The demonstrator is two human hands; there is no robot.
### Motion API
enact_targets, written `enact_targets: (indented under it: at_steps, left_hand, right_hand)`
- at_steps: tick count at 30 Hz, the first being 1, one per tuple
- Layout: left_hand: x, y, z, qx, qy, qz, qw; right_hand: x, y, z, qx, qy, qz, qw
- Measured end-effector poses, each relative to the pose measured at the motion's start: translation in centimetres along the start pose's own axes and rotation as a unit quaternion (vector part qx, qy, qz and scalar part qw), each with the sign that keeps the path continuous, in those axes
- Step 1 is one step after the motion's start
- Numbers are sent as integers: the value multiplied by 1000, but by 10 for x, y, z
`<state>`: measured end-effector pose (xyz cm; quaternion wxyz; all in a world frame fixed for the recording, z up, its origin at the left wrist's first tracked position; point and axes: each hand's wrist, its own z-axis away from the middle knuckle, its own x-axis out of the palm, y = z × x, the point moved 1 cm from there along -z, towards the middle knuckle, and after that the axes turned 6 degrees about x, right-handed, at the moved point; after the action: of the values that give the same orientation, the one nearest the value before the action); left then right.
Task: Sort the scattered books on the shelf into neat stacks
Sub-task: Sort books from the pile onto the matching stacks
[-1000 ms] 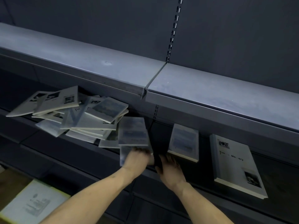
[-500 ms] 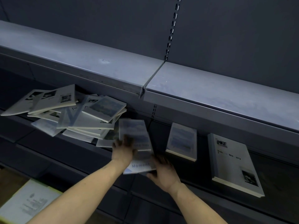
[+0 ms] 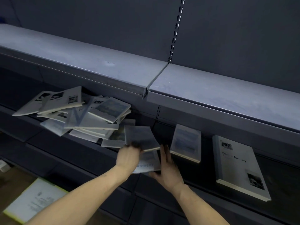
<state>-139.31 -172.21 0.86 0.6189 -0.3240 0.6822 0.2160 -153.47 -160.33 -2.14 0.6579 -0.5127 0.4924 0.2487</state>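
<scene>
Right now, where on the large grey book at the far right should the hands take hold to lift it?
Probably the near short edge of the large grey book, coming from the front. It lies flat on the lower shelf with that edge at the shelf's front lip, page block exposed, so fingers may slip under there. The upper shelf hampers reaching from above.

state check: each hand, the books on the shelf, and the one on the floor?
left hand: grips small book, lifted and tilted
right hand: fingers straight, against "Moment" book
scattered pile: unsorted, overlapping
small book stack: flat, squared
large "Time Memory" book: flat, on its own
floor book: flat, off the shelf
</scene>
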Motion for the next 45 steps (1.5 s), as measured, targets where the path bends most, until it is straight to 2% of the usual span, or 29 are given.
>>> enact_targets:
  at_steps: [4, 13, 19, 21, 25, 29, 31, 35, 45]
  left_hand:
    - [-4, 4, 15, 12, -13, 16, 1000]
    - [0, 7, 38, 21, 52, 0, 998]
    - [-5, 2, 35, 5, 89, 35, 995]
    - [-3, 6, 38, 7, 70, 39, 997]
    - [6, 19, 48, 38, 26, 22, 999]
    - [9, 20, 54, 6, -43, 30, 999]
    - [10, 16, 53, -16, -58, 53, 997]
    - [14, 12, 48, -44, -102, 168, 979]
    - [16, 20, 30, -142, -149, 163, 965]
  right_hand:
    - [-5, -4, 2, -25, 22, -14, 999]
    - [-2, -5, 2, -61, -4, -4, 998]
    - [-5, -11, 1, -70, 32, 35, 996]
    - [-7, -15, 0, -76, 24, 49, 996]
    - [-1, -22, 1, -60, -47, 42, 996]
    - [3, -17, 0, -44, -45, 40, 997]
    - [3, -15, -2, -27, -45, 48, 997]
    - [10, -21, -3, -20, -48, 53, 997]
    - [19, -22, -9, 89, -24, -108, 990]
